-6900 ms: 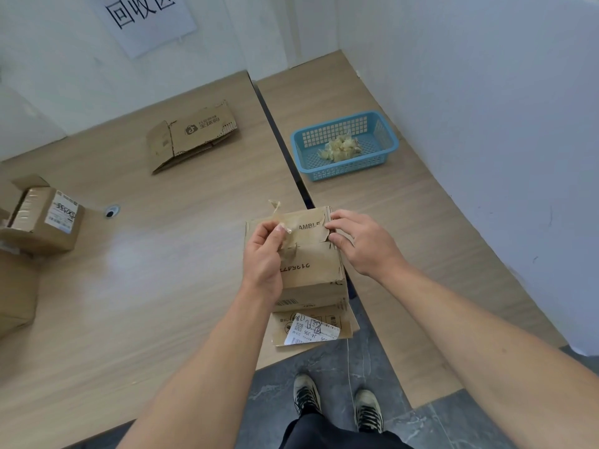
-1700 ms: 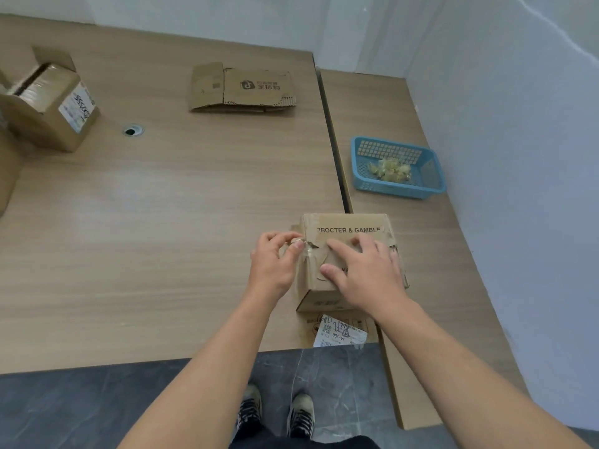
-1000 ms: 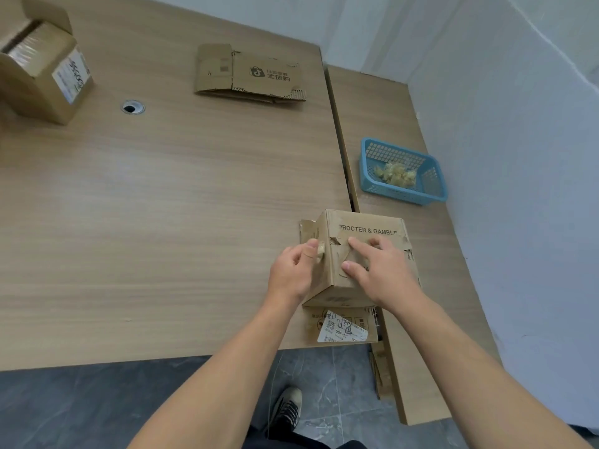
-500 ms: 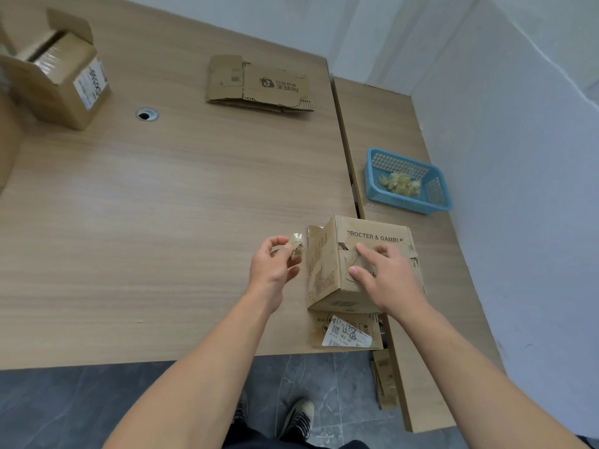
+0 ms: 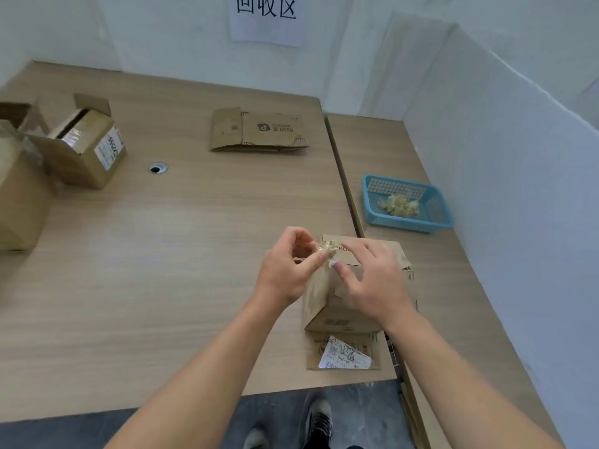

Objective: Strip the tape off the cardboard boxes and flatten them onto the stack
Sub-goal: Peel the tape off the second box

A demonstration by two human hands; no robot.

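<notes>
The cardboard box [image 5: 337, 303] stands upright at the near edge of the table [image 5: 162, 254], on top of a flattened piece of cardboard bearing a white label [image 5: 344, 357]. It looks light and hollow. Its walls are probably stiff along the creases but easy to crush in the middle of a panel, so it is best steadied at a corner or edge rather than pressed on a face. Its surface is torn and roughened in patches, seemingly where tape has come away.

Above the box's top left corner the person holds a crumpled wad of tape [image 5: 326, 248]. The left hand [image 5: 288, 270] pinches it between thumb and forefinger. The right hand [image 5: 372, 280] hovers over the box with fingers spread and loosely curved, one fingertip at the wad; whether it also grips the tape cannot be told. The tape looks thin, soft and sticky, likely to cling to skin, so a firm pinch and a rolling motion would free it better than a flat pull.

Further right, well apart from the box, a blue basket [image 5: 434, 218] already holds similar pale tape scraps. At the far side of the table lies a flattened box [image 5: 259, 129], presumably the stack. To the left, two boxes [image 5: 81, 147] stand unflattened, one with its flaps open.
</notes>
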